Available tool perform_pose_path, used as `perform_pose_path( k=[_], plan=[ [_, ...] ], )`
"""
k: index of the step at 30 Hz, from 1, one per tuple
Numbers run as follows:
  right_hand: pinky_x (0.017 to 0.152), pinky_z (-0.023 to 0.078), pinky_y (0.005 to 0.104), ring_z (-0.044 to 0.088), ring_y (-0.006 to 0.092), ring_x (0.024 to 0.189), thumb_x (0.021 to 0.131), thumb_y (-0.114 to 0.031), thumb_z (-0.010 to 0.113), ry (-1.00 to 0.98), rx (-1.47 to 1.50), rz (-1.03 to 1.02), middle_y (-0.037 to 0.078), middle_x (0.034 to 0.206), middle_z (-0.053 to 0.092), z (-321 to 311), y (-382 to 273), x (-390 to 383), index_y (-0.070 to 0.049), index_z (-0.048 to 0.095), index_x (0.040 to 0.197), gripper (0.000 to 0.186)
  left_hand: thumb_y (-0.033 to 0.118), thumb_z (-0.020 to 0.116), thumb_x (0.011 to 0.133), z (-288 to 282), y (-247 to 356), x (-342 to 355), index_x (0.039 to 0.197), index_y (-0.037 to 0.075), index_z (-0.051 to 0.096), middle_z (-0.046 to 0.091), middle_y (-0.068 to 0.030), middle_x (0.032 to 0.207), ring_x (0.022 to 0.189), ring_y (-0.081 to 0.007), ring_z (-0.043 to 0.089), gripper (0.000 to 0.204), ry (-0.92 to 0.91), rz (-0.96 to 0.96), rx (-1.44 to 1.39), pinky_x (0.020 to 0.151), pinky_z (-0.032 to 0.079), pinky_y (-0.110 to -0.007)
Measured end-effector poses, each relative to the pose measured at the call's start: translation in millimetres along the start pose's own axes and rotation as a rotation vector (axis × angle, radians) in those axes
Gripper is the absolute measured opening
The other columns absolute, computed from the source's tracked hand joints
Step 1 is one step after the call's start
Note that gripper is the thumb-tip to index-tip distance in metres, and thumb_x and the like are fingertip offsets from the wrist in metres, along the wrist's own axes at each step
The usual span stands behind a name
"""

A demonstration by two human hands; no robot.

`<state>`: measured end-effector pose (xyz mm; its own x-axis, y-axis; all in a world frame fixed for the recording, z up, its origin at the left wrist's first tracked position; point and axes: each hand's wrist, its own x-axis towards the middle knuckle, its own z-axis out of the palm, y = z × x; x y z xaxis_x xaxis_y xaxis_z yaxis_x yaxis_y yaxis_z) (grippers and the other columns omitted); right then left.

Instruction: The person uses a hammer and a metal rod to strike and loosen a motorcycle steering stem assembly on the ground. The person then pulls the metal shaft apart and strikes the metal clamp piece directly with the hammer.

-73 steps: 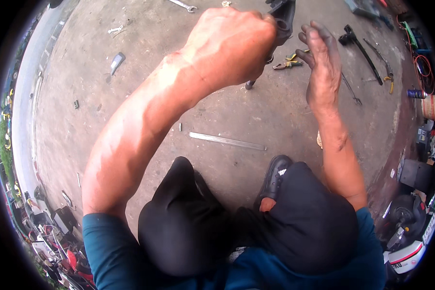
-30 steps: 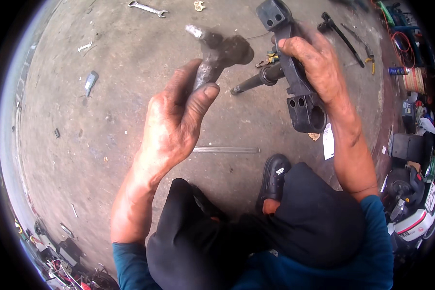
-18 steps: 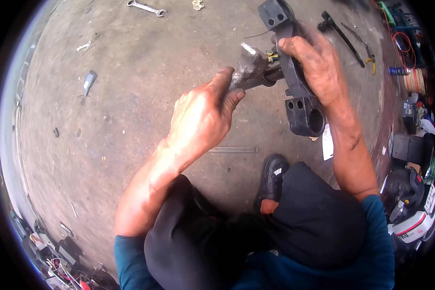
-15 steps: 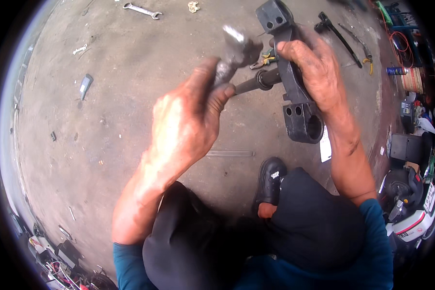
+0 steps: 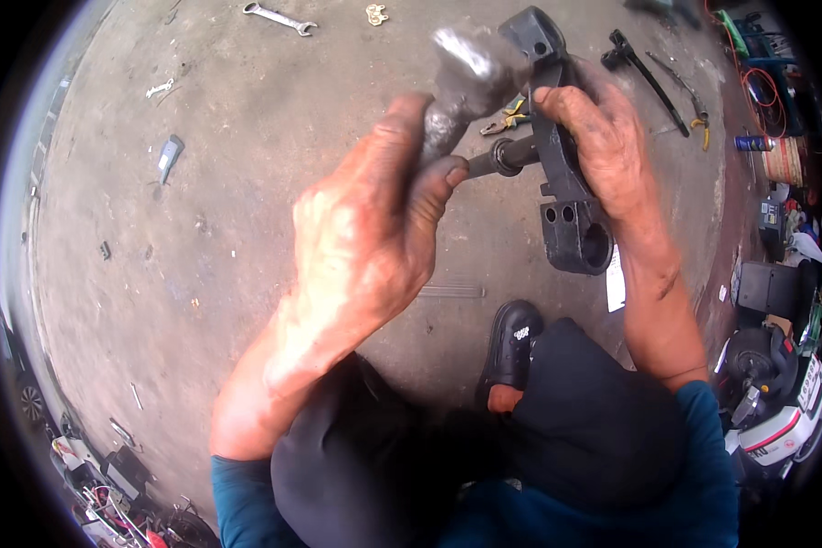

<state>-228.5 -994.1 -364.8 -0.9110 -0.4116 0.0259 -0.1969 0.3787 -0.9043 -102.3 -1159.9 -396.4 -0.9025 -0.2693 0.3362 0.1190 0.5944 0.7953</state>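
My left hand (image 5: 361, 219) is closed round the grey metal neck of a hammer (image 5: 475, 78), whose shiny, slightly blurred head is beside the upper end of a black fork clamp (image 5: 574, 219). Whether the head touches the clamp I cannot tell. My right hand (image 5: 605, 142) grips the clamp at its middle, thumb on the near face. The clamp has a bored round end and paired bolt holes. From its middle a dark steering stem (image 5: 511, 155) sticks out leftward, and its far end is hidden behind my left hand.
On the concrete floor lie a combination wrench (image 5: 281, 18), yellow-handled pliers (image 5: 505, 121), a black bar tool (image 5: 648, 82) and a clear strip (image 5: 452, 291). A white motorbike part (image 5: 785, 416) and boxes crowd the right edge. My black shoe (image 5: 511, 342) is below the clamp.
My left hand and the hammer have moved right and slightly up, bringing the hammer head closer to the clamp's upper end. The right hand keeps its grip on the clamp.
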Motion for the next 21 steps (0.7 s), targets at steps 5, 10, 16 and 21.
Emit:
perform_pose_path(
  k=[5, 10, 16, 21],
  plan=[
    [0.056, 0.044, 0.0285, 0.054, 0.0127, 0.06, 0.08, -0.03, 0.06, 0.029, -0.082, -0.011, 0.005, 0.069, 0.055, -0.3, 6.6, -5.3, 0.002, 0.062, 0.093, 0.035, 0.024, 0.059, 0.091, 6.5, -11.1, 0.4, 0.117, 0.005, 0.052, 0.065, -0.0209, 0.076, 0.069, -0.0418, 0.064, 0.033, -0.265, -0.103, 0.183, 0.059, 0.05, -0.049],
    [0.071, 0.044, 0.0242, 0.053, 0.0095, 0.076, 0.086, -0.023, 0.058, -0.045, -0.012, 0.122, 0.002, 0.085, 0.061, 1.9, -9.2, -7.2, 0.002, 0.063, 0.1, 0.029, 0.023, 0.063, 0.091, 0.3, -5.8, -2.2, 0.128, 0.0, 0.051, 0.065, -0.0267, 0.101, 0.097, -0.039, 0.065, 0.046, -0.145, -0.132, 0.03, 0.08, 0.054, -0.043],
    [0.057, 0.045, 0.0291, 0.055, 0.0134, 0.063, 0.081, -0.028, 0.058, 0.014, -0.071, 0.033, 0.006, 0.071, 0.058, -7.8, -1.7, -7.1, 0.004, 0.061, 0.093, 0.034, 0.02, 0.063, 0.091, -2.6, 3.5, 8.4, 0.128, 0.0, 0.05, 0.067, -0.0257, 0.095, 0.089, -0.0371, 0.068, 0.044, -0.217, -0.122, 0.106, 0.073, 0.054, -0.04],
    [0.06, 0.04, 0.0247, 0.048, 0.0077, 0.067, 0.084, -0.027, 0.058, -0.027, -0.002, 0.117, -0.001, 0.076, 0.054, -0.5, -3.9, -3.6, 0.001, 0.061, 0.095, 0.03, 0.022, 0.063, 0.091, 8.2, -5.2, 0.7, 0.129, 0.002, 0.049, 0.067, -0.0249, 0.093, 0.092, -0.0377, 0.067, 0.046, -0.41, -0.21, 0.184, 0.074, 0.054, -0.042]
  ],
)
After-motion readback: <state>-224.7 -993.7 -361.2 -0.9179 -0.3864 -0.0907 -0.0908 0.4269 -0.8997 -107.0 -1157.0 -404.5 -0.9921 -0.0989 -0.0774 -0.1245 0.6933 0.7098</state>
